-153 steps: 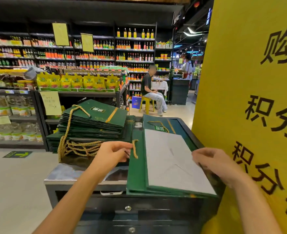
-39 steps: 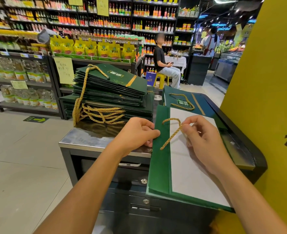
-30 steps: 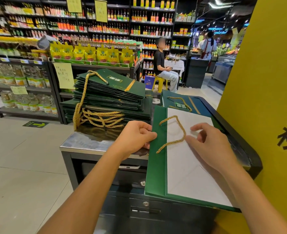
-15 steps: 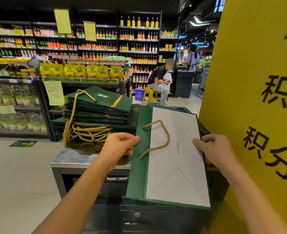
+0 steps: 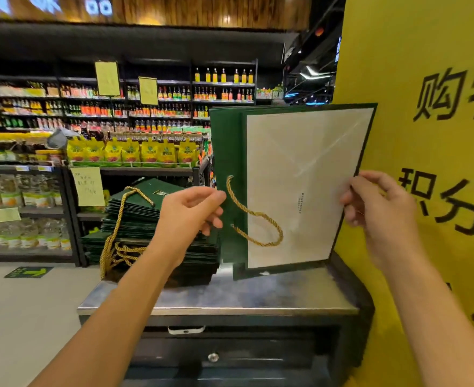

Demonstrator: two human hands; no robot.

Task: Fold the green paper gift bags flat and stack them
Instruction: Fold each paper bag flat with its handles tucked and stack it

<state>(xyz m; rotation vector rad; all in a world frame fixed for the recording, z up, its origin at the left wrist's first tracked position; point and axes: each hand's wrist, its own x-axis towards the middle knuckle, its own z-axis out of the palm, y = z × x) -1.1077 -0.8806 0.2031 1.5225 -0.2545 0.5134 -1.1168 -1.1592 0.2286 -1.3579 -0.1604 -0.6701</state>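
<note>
While our left hand (image 5: 194, 210) pinches its left edge and our right hand (image 5: 375, 208) grips its right edge, the flat green bag (image 5: 227, 152) stands upright at centre right of the frame, over the surface (image 5: 258, 294). We see its white panel, dark green border and gold rope handle (image 5: 255, 216).

Both hands hold green bag (image 5: 227, 152) upright, bottom edge on bench (image 5: 258, 294): left hand (image 5: 191, 210) pinches L edge, right hand (image 5: 375, 208) the R. Gold cord (image 5: 254, 216) loops across white panel. Folded stack (image 5: 135, 219) on L.
</note>
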